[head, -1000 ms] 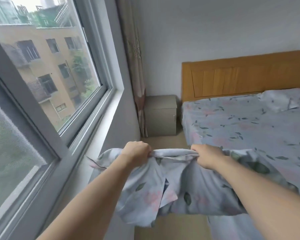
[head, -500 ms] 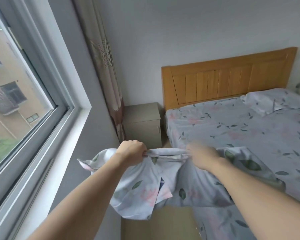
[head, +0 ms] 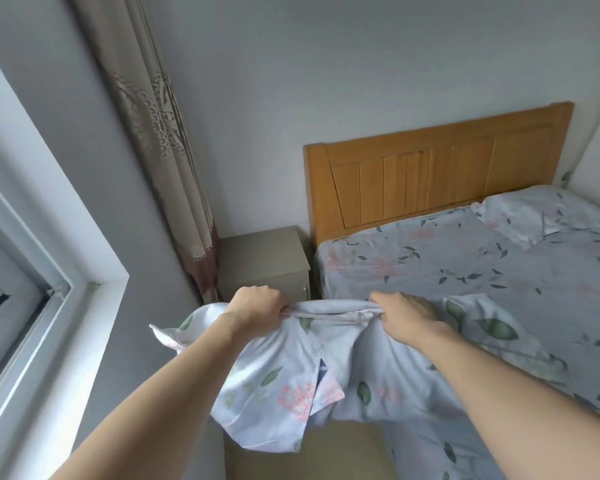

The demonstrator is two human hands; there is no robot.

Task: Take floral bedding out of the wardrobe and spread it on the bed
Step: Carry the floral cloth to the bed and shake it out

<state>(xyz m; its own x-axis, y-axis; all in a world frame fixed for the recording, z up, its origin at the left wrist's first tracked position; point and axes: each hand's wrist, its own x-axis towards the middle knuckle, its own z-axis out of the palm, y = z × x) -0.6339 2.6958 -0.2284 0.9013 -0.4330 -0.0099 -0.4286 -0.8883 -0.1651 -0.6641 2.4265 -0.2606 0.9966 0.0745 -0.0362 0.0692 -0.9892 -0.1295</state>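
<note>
The left hand (head: 257, 308) and the right hand (head: 404, 315) each grip with curled fingers the bunched top edge of the floral bedding (head: 291, 386), which hangs beside the left edge of the bed (head: 465, 271), partly over the floor and partly on the mattress near its foot. Because the cloth is held gathered and folded, I think it could land twisted or doubled when thrown. If the hands stay so close together, it may slide off the left edge, toward the nightstand (head: 264, 261).
</note>
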